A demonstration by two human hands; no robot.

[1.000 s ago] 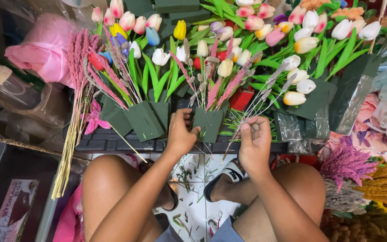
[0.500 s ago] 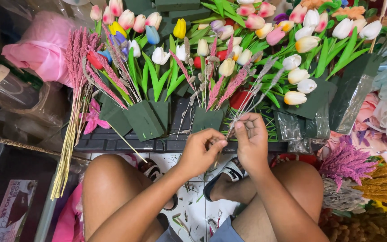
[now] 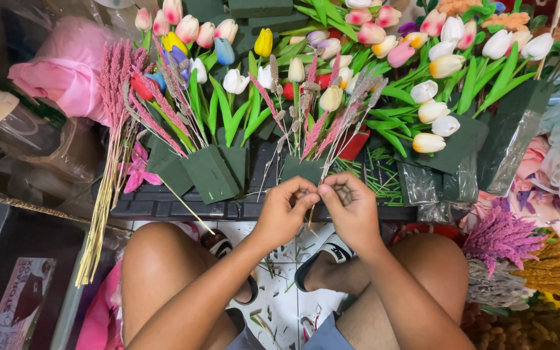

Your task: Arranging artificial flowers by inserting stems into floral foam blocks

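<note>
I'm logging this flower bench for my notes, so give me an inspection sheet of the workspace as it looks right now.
Surface: black slatted tray over a white floor littered with green stem cuttings.
Job's things: a thin stem pinched between both hands, below a green foam block stuck with pink and grey sprigs.
Clutter: foam blocks of tulips, loose bundle of dried stalks, pink cloth.
Fingers: left hand and right hand meet at the fingertips on the stem.
Cables: nothing seen.
Surroundings: purple and yellow dried flowers at right; the person's knees and sandals below.

Flower craft workshop, artificial tulips (image 3: 445, 65) in green foam blocks (image 3: 212, 172), dried sprigs (image 3: 108, 175)
</note>
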